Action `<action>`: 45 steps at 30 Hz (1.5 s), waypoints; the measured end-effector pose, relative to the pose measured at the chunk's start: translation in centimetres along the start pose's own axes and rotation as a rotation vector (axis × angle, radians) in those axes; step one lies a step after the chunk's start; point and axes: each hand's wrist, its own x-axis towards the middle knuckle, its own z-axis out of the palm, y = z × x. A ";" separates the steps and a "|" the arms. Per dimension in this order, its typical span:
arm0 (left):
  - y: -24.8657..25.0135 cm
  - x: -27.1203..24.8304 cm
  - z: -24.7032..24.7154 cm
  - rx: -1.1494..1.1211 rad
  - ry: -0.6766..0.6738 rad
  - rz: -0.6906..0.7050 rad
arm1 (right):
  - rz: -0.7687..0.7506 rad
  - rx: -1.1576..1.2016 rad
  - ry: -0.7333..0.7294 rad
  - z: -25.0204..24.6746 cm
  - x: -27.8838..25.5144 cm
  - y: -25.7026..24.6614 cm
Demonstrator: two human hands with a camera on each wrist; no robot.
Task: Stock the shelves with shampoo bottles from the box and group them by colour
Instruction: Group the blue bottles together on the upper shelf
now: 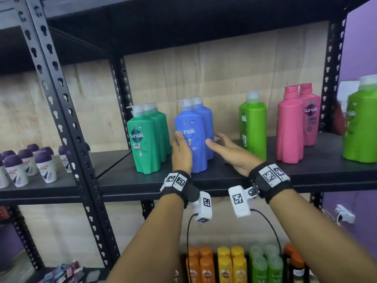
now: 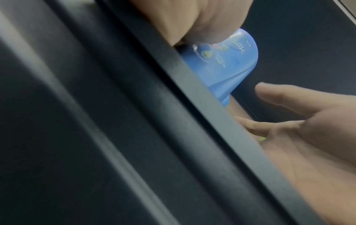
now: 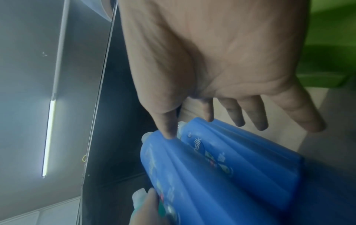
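The front blue bottle (image 1: pixel 190 139) stands upright near the shelf's (image 1: pixel 224 176) front edge, pump up, label outward. The left hand (image 1: pixel 181 152) touches its left side; the right hand (image 1: pixel 230 152) is spread beside it.

Black shelf (image 1: pixel 224 174): bottles stand in colour groups with bare gaps between.

Gap between dark green bottles (image 1: pixel 148 139) and blue bottles (image 1: pixel 191 137): narrow, taken by left hand (image 1: pixel 181 152) against the front blue bottle.

Gap between blue bottles and light green bottle (image 1: pixel 254 127): wider, taken by right hand (image 1: pixel 230 152), fingers straight, beside the blue pair.

Gap between light green bottle and pink bottles (image 1: pixel 295 123): free down to the shelf.

Front strip of the shelf lies bare. Upright post (image 1: pixel 61 111) closes the left side; upper shelf (image 1: pixel 183 23) limits room overhead.
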 end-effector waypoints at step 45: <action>0.0 -0.8 0.1 0.237 -0.064 0.028 | -0.117 -0.635 0.096 0.7 -1.1 1.7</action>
